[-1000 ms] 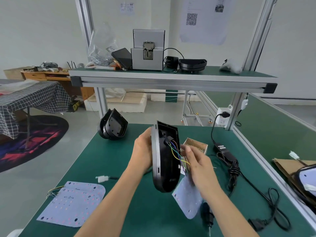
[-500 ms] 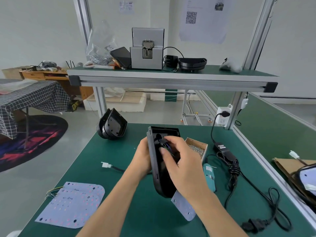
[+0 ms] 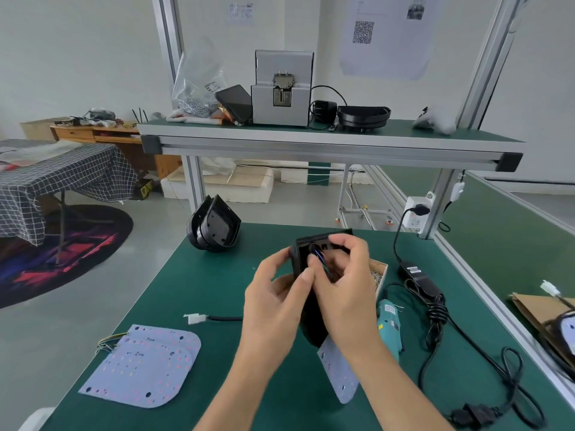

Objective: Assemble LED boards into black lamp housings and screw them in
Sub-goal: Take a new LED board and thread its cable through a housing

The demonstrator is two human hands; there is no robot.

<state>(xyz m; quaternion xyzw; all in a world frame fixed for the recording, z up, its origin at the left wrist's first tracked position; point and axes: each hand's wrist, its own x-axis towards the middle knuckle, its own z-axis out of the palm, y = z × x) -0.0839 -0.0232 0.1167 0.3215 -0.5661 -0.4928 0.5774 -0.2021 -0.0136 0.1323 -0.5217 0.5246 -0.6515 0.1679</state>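
Both hands now work at the top of the housing

Half a second ago your right hand (image 3: 345, 293) was alone at the wires. Now your left hand (image 3: 273, 303) has come up too, and its fingers (image 3: 306, 275) pinch by the coloured wires (image 3: 320, 259) with the right ones. It looks like you are feeding the wires in, so no screws yet.

You hold the black housing (image 3: 300, 253) above the desk (image 3: 199, 275). It stands tall, long side up and down, open face to your right. The LED board (image 3: 337, 371) hangs below it.
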